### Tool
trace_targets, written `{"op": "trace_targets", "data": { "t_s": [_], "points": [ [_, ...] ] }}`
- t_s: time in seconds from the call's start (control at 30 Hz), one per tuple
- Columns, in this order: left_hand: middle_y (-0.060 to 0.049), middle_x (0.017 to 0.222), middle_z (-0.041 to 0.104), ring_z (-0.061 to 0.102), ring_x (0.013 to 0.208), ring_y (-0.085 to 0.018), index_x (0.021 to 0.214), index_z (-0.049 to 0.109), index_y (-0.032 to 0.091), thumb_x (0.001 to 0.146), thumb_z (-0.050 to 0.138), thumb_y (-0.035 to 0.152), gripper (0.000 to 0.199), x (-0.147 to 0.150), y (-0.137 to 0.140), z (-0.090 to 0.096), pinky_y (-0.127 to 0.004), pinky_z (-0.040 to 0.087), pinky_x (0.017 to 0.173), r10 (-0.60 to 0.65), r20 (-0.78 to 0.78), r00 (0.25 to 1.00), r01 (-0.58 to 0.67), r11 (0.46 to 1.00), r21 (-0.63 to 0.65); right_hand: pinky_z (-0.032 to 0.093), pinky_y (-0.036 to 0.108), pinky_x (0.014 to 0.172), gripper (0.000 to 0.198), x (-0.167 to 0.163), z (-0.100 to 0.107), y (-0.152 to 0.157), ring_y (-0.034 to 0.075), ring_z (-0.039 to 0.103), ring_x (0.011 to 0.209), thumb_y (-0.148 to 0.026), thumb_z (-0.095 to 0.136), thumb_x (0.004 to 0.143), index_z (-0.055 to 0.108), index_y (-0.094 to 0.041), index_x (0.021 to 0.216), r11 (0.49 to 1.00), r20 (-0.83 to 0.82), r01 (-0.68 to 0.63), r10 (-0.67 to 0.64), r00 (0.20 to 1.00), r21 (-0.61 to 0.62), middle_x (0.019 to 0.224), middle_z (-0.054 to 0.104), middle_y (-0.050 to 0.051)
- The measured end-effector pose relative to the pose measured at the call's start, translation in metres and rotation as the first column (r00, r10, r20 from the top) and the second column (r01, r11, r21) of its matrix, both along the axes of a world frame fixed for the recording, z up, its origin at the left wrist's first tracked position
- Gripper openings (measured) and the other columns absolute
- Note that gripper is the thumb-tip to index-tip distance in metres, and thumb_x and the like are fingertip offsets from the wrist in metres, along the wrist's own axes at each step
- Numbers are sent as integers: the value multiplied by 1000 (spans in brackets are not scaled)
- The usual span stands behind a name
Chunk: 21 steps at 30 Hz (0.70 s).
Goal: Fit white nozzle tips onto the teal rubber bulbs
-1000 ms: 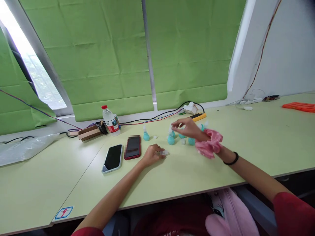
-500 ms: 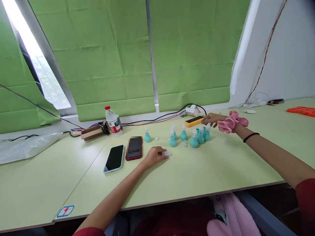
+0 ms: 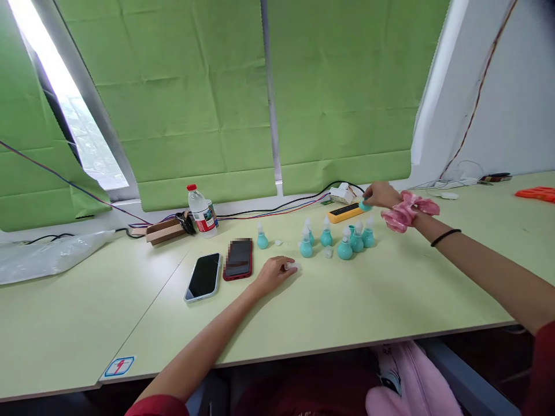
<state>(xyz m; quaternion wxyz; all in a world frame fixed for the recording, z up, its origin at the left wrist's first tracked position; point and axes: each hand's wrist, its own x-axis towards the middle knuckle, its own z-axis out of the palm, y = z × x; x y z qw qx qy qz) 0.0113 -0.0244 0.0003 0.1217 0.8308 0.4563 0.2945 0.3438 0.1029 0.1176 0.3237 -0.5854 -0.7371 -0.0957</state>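
Note:
My left hand (image 3: pixel 274 274) rests on the table, its thumb and fingers closed on a small clear plastic nozzle (image 3: pixel 292 266). Held in the fingertips of my right hand (image 3: pixel 381 195) is a teal rubber bulb (image 3: pixel 365 205), raised off the table beside the yellow power strip (image 3: pixel 346 212). Below that hand stands a group of teal bulbs, most topped with clear nozzles, such as the front one (image 3: pixel 344 249). One capped bulb (image 3: pixel 262 239) stands apart to the left. Loose clear pieces lie on the table, one of them a small cap (image 3: pixel 328 252).
Two phones, one pale-edged (image 3: pixel 203 278) and one red-edged (image 3: pixel 238 259), lie left of my left hand. Behind them are a water bottle (image 3: pixel 202 211) and an open cardboard box (image 3: pixel 165 231). Cables run along the wall; an orange object (image 3: pixel 536 194) lies far right.
My right hand has risen from the bulb group with a teal bulb in its fingers. My left hand stays in place with the nozzle. The view has shifted slightly.

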Motion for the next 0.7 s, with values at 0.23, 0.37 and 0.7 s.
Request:
{"op": "trace_targets", "data": {
  "t_s": [0.23, 0.37, 0.7],
  "points": [
    [-3, 61, 59, 50, 54, -10, 83, 63, 12, 70, 51, 45, 38, -6, 9, -4, -20, 39, 54, 119, 230, 966, -131, 991, 38, 47, 24, 61, 29, -74, 44, -104, 12, 57, 61, -32, 57, 66, 62, -13, 87, 858, -91, -400, 449, 889, 321, 71, 61, 4],
    [-1, 60, 56, 52, 56, -10, 82, 61, 12, 72, 46, 47, 39, -8, 10, 0, -19, 39, 53, 211, 481, 851, -264, 964, 44, 46, 25, 56, 15, -134, -5, -138, 13, 56, 56, -23, 59, 65, 64, -19, 79, 692, -29, -720, 722, 691, 63, 70, 62, 1],
    [4, 44, 42, 39, 40, -6, 61, 52, 13, 70, 49, 46, 35, -6, 11, 4, -18, 32, 41, 197, 656, 728, -169, 980, -107, 45, 29, 53, 49, -178, -122, -122, 15, 54, 59, -24, 60, 66, 44, -33, 111, 700, -331, -701, 634, 699, -139, 93, 56, 3]
  ]
}}
